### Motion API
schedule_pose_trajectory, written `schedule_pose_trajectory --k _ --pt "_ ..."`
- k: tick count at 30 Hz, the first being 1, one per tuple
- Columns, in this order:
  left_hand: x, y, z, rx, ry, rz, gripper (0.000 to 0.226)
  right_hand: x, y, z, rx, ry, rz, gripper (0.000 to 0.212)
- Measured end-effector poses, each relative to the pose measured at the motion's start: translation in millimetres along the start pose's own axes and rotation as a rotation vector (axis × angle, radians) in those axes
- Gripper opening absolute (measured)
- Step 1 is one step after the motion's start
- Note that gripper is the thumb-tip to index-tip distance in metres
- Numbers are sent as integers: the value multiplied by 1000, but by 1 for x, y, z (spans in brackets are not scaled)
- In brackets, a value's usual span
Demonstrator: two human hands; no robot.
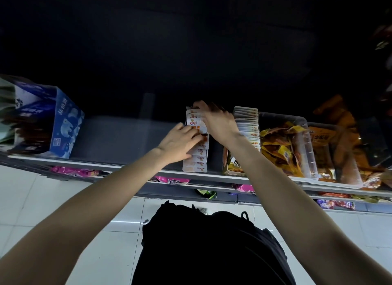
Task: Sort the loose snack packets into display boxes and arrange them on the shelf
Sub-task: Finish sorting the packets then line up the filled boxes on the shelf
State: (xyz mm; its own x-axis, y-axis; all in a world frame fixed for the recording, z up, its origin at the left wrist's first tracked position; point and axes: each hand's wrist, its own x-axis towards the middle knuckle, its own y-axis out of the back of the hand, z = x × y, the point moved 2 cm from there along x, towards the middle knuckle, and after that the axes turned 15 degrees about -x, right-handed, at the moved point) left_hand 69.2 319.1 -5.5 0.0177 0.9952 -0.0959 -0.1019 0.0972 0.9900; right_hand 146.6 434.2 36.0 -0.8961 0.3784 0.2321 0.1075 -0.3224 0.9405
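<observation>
A row of white snack packets (196, 155) is stood on the grey shelf (118, 140), between a blue display box (65, 123) and a second packet row (248, 123). It is pressed by the left hand (180, 143), fingers curled loosely against it, and its far packets are pinched by the right hand (218, 121)
</observation>
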Motion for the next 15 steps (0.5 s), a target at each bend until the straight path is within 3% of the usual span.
schedule_pose_trajectory --k 6,10,15 --pt "3 -2 12 51 7 74 53 -1 4 -1 -62 5 68 55" --pt "-1 -4 4 -2 153 128 49 -4 -2 -2 -60 58 -126 52" --pt "-7 8 -12 -64 110 360 7 -4 10 0 77 112 -237 48"
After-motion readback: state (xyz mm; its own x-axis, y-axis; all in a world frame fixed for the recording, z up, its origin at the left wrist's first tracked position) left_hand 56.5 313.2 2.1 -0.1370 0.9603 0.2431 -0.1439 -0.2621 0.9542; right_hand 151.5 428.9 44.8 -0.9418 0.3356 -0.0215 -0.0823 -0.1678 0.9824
